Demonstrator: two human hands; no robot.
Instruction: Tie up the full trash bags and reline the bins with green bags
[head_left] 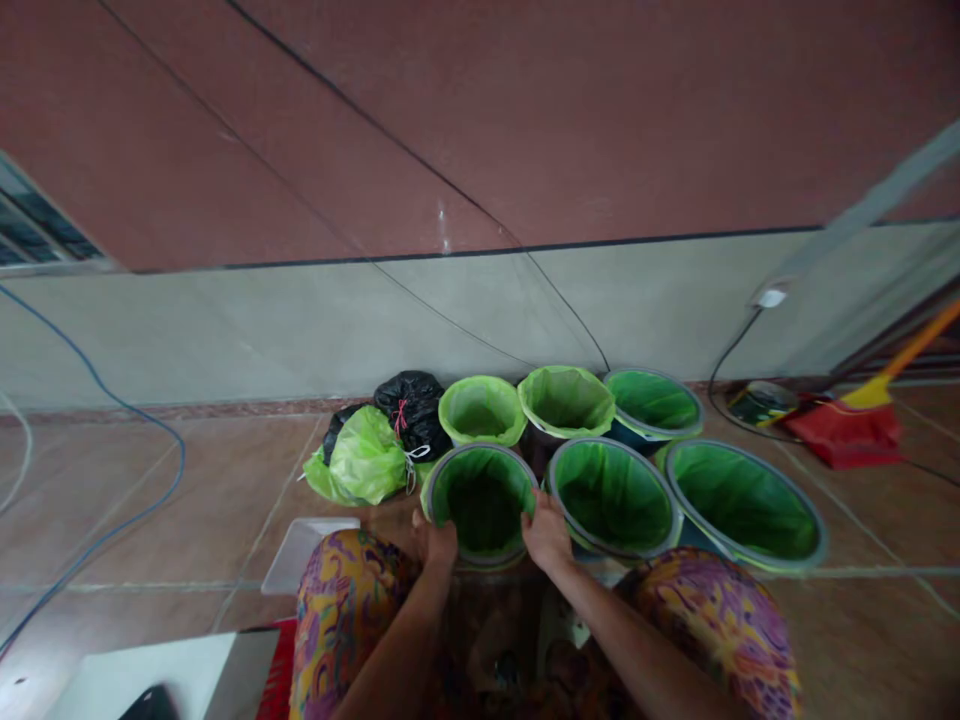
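Note:
A round trash bin (481,449) with a grey rim and a green liner bag stands upright between my knees. My left hand (435,540) is closed on its left edge, and my right hand (547,532) grips the right edge. Two more lined bins with grey rims follow to the right, a middle one (613,445) and a far-right one (817,530). Against the wall stand a left bin (484,384), a centre bin (567,374) and a right bin (654,375), all lined in green. The fingertips are partly hidden behind the held bin's rim.
Tied green (367,455) and black (411,400) bags lie left of the bins. A red dustpan (847,432) and a tin (763,402) are at the right. A clear plastic tray (304,550), a white box (172,675) and a blue cable (180,450) occupy the left floor.

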